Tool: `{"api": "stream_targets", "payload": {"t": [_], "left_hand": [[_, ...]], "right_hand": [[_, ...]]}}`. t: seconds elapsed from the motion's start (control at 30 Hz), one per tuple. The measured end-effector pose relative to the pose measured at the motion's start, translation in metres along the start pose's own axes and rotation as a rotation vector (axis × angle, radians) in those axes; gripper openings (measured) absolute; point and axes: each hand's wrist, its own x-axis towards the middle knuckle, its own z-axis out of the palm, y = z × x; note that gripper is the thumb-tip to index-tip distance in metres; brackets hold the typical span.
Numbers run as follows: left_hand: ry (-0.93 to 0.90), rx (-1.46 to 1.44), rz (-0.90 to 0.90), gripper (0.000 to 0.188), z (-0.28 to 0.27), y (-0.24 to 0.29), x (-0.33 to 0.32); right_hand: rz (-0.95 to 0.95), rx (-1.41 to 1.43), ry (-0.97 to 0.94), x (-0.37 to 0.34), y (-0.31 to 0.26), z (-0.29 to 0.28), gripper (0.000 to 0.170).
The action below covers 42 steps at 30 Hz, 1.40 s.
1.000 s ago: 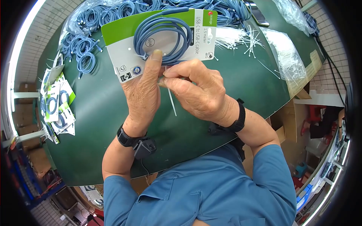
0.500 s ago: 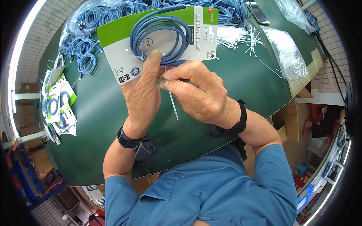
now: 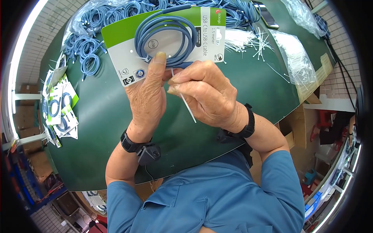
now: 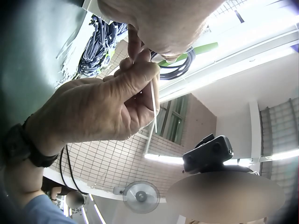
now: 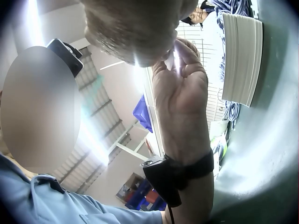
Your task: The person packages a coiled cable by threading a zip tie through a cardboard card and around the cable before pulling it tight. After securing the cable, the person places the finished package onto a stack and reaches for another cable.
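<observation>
My left hand (image 3: pixel 147 89) holds up a green-and-white packaging card (image 3: pixel 120 58), its thumb pressing on the front and its other fingers behind. A coiled blue USB-C cable (image 3: pixel 190 39) lies against the card's face. Just below the card's lower edge, my right hand (image 3: pixel 210 91) pinches a thin white cable tie (image 3: pixel 188 108) between thumb and forefinger. The tie's upper end runs up beside the left fingers, and its tail hangs down past the right hand. The left wrist view also shows this tail (image 4: pixel 153 105) hanging from the pinch. Behind the card, the left fingers are mostly hidden.
Many coiled blue cables (image 3: pixel 112 15) are heaped along the far side, with a smaller group (image 3: pixel 88 64) at left. Carded cables (image 3: pixel 54 108) pile at the left edge. Loose white ties (image 3: pixel 239 39), a bag of ties (image 3: pixel 297 58) and a phone (image 3: pixel 268 15) lie right. A card stack (image 5: pixel 242 60) stands nearby.
The tie's tail has swung to the right, and my right hand has shifted slightly right with it. The left hand and card have stayed nearly in place.
</observation>
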Motion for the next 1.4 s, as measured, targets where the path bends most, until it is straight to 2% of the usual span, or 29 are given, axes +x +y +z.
{"api": "stream_targets", "payload": {"t": [0.13,0.27,0.47,0.57,0.73,0.83,1.0,1.1,1.4], "left_hand": [[-0.021,-0.012,0.002,0.044,0.002,0.001,-0.001],[-0.074,-0.009,0.003,0.044,-0.005,-0.001,-0.003],[-0.004,0.074,-0.002,0.042,-0.002,-0.007,-0.003],[-0.013,0.079,-0.027,0.042,-0.003,-0.012,-0.006],[-0.032,0.051,-0.125,0.033,0.003,-0.014,-0.01],[-0.013,0.035,-0.128,0.032,0.001,-0.019,-0.008],[0.013,0.03,-0.149,0.032,-0.003,-0.023,-0.007],[0.021,0.043,-0.163,0.032,-0.004,-0.023,-0.006],[-0.003,0.048,-0.188,0.033,-0.006,-0.023,-0.007]], "right_hand": [[-0.009,0.003,0.015,0.002,0.001,-0.001,0.029],[-0.004,0.003,0.021,0.003,0.0,0.0,0.03],[0.005,-0.039,-0.005,0.011,0.0,-0.008,0.031],[0.164,-0.005,0.072,0.012,0.0,-0.013,0.03],[0.252,0.031,0.16,0.011,0.012,-0.014,0.022],[0.129,-0.204,0.04,0.017,0.017,-0.019,0.017],[-0.028,-0.29,-0.006,0.022,0.026,-0.02,0.018],[-0.085,-0.401,-0.031,0.026,0.024,-0.02,0.025],[-0.132,-0.309,-0.126,0.021,0.025,-0.025,0.034]]}}
